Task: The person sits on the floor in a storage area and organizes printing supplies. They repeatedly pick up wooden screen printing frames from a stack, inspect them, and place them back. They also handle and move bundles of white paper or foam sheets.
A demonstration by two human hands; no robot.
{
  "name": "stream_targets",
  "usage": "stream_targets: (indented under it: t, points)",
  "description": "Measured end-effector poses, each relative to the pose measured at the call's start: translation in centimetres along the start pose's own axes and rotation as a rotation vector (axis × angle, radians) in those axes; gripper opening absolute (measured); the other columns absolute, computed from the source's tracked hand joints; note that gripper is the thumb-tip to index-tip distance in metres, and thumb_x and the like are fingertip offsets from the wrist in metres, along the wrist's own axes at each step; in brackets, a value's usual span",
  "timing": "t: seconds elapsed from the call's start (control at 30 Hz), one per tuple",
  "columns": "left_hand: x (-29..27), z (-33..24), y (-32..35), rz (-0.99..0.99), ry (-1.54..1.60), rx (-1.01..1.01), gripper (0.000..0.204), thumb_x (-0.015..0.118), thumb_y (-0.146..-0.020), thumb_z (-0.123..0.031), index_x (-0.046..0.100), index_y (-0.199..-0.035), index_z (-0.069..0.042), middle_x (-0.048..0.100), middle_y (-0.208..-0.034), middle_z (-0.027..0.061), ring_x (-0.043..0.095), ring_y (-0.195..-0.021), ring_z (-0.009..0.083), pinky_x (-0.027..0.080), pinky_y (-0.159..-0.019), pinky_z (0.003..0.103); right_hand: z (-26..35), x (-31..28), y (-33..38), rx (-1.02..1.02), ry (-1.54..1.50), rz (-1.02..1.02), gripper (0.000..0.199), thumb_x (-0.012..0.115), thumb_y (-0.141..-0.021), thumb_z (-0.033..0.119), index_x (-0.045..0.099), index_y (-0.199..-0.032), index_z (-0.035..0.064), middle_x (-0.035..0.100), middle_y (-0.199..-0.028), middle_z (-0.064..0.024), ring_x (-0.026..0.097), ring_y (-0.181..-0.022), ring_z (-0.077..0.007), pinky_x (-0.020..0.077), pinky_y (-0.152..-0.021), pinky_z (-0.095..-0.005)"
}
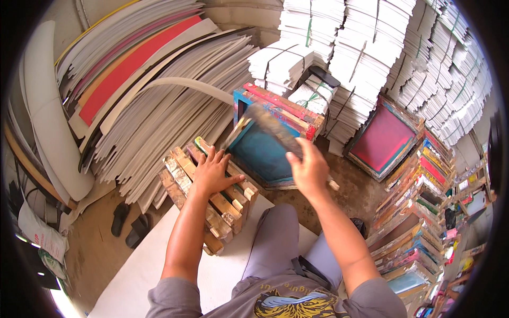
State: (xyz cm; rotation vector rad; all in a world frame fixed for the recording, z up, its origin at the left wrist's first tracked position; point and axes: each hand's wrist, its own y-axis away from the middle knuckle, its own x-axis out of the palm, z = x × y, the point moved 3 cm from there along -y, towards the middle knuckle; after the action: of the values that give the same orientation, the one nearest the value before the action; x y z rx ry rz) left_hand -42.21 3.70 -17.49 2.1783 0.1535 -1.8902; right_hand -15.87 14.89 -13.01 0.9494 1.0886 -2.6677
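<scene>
So, our left hand (213,172) lies spread on the stack of wooden frames (228,209), fingers apart, thumb out to the side, not closed around anything we can make out. Stack sits at the far end of the white surface (135,265), by the far edge. Our right hand (309,168) is wrapped firmly around a long tool (273,127); it's blurred, so we can't tell what kind. Tool slants in front of the teal screen (260,156), past the surface's far edge; can't tell if they touch.

Our take on doing this well: brace the stack from above with the left hand, fingers out of the tool's path; grip the tool near its lower end, wrist relaxed; have the stack fully backed by the surface so it can't tip over the edge.

Containers: white sack (42,233), well off the surface's left edge, contents not visible. Small coloured items behind the packed frames (416,249) at right may be tubs; too small to tell.
</scene>
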Motion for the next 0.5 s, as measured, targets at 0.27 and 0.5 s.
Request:
stream_targets:
  t: [0.27,0.5]
  points:
    - [-0.1,-0.4,-0.2,-0.015,-0.005,0.007,0.105,0.056,-0.085,-0.086,0.048,-0.157,-0.009,0.037,-0.168,0.016,0.017,-0.161,0.0361,0.017,-0.129,0.056,-3.5,14.1,-1.3,0.049,0.195,0.361,0.04,0.069,-0.098,0.033,0.06,-0.129,0.0103,0.069,-0.11,-0.0151,0.069,-0.104,-0.0366,0.0548,-0.08,-0.0531]
    - [0.0,0.0,0.3,-0.031,0.012,-0.012,0.107,0.057,-0.085,-0.086,0.045,-0.159,-0.01,0.029,-0.17,0.0197,0.016,-0.161,0.0356,0.018,-0.13,0.053,-4.7,18.4,-3.7,0.068,0.217,0.412,0.04,0.069,-0.098,0.034,0.061,-0.129,0.0103,0.07,-0.11,-0.0155,0.069,-0.104,-0.0369,0.0552,-0.082,-0.0536]
